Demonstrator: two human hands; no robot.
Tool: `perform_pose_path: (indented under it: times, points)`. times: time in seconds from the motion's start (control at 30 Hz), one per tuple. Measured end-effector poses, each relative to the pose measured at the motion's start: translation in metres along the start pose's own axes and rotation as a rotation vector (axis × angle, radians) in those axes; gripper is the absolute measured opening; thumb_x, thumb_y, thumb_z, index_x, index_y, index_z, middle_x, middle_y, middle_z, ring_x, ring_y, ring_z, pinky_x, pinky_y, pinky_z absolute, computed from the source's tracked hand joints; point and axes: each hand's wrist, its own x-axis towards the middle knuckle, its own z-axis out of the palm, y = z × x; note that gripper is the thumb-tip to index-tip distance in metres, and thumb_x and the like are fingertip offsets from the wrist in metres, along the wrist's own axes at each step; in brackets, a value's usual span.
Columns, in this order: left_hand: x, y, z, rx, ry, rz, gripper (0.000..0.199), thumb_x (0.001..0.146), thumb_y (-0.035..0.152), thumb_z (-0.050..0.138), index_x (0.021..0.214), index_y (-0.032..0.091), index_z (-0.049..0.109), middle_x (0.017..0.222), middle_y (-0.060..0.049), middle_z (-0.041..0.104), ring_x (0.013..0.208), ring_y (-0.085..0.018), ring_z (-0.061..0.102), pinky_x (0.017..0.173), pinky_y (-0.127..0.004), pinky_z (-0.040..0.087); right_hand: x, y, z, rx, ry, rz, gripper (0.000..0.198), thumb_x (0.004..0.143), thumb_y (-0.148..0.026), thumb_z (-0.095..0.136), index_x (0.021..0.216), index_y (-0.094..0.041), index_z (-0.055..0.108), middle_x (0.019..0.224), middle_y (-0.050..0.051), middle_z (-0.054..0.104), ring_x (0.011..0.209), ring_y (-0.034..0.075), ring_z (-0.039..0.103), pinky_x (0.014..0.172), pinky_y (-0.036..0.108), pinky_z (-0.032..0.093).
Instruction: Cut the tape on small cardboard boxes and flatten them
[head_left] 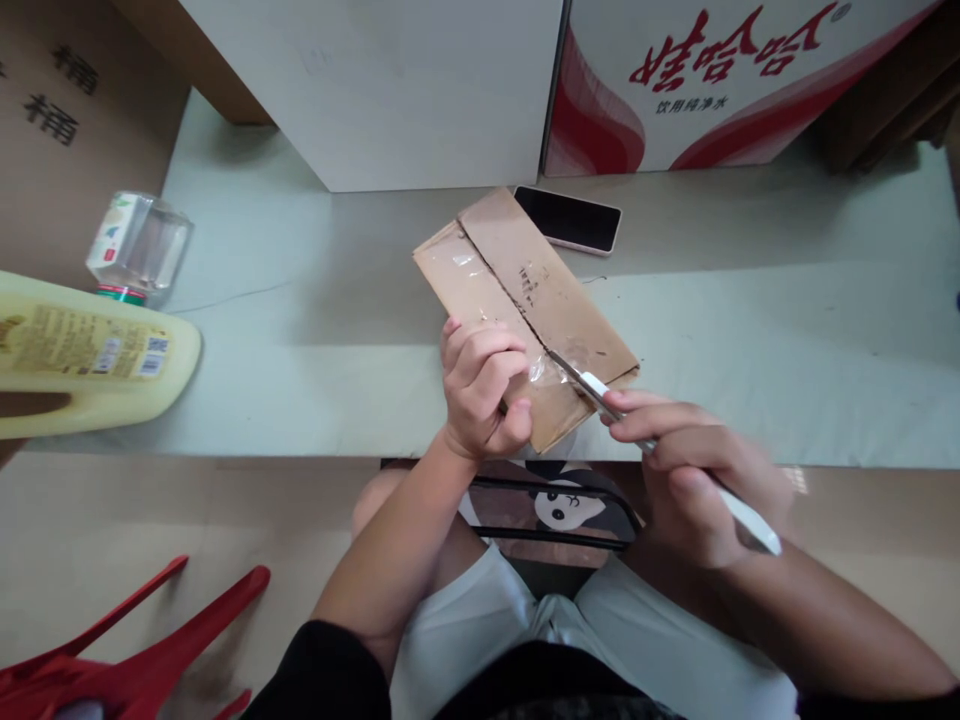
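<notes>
Head view: the right hand is gripping a knife, blade tip sitting at the seam of a flat carton. Carton's lying ahead-left of that hand, long axis running far-left to near-right, roughly knife-wise. The left hand is nearer, gripping its left side over the worktop.
</notes>
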Motion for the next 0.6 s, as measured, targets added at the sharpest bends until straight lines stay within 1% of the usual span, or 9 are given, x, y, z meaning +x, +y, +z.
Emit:
perform_pose_path:
  times: [0.1, 0.3, 0.37, 0.53, 0.6]
  points:
    - [0.0000, 0.0000, 0.0007, 0.008, -0.007, -0.001, 0.020, 0.090, 0.040, 0.040, 0.090, 0.026, 0.054, 0.088, -0.003, 0.067, 0.095, -0.024, 0.064, 0.107, -0.047, 0.040, 0.0054, -0.0024, 0.0014, 0.024, 0.005, 0.001, 0.014, 0.097, -0.019, 0.052, 0.087, -0.020, 0.061, 0.096, 0.008, 0.076, 0.107, 0.025, 0.075, 0.091, 0.045, 0.065]
    - [0.0017, 0.0013, 0.0008, 0.018, 0.008, 0.003, 0.019, 0.089, 0.039, 0.039, 0.089, 0.026, 0.053, 0.088, -0.002, 0.067, 0.093, -0.023, 0.064, 0.104, -0.047, 0.040, 0.0024, -0.0042, -0.0035, 0.153, 0.112, 0.128, 0.016, 0.099, -0.024, 0.054, 0.084, -0.021, 0.061, 0.096, 0.006, 0.076, 0.106, 0.025, 0.076, 0.095, 0.048, 0.064]
    - [0.0029, 0.0020, 0.0005, 0.035, 0.007, 0.008, 0.020, 0.089, 0.040, 0.038, 0.088, 0.027, 0.053, 0.086, -0.002, 0.067, 0.091, -0.024, 0.064, 0.103, -0.047, 0.042, 0.0010, -0.0018, -0.0045, 0.184, 0.115, 0.162, 0.015, 0.098, -0.025, 0.056, 0.085, -0.021, 0.061, 0.096, 0.006, 0.076, 0.106, 0.026, 0.076, 0.095, 0.050, 0.064]
    - [0.0032, 0.0016, 0.0004, 0.079, 0.005, 0.021, 0.023, 0.090, 0.041, 0.036, 0.087, 0.027, 0.053, 0.083, -0.002, 0.067, 0.088, -0.024, 0.065, 0.099, -0.048, 0.046, 0.0031, 0.0022, -0.0034, 0.214, 0.063, 0.205, 0.013, 0.098, -0.027, 0.058, 0.087, -0.022, 0.061, 0.102, 0.007, 0.078, 0.110, 0.027, 0.075, 0.095, 0.051, 0.064]
    - [0.0019, 0.0008, 0.0009, 0.093, 0.005, 0.022, 0.024, 0.091, 0.042, 0.035, 0.086, 0.027, 0.053, 0.083, -0.003, 0.067, 0.088, -0.024, 0.065, 0.098, -0.050, 0.047, 0.0048, 0.0002, -0.0044, 0.248, 0.108, 0.222, 0.015, 0.098, -0.028, 0.058, 0.086, -0.021, 0.062, 0.100, 0.007, 0.078, 0.109, 0.027, 0.075, 0.094, 0.050, 0.065]
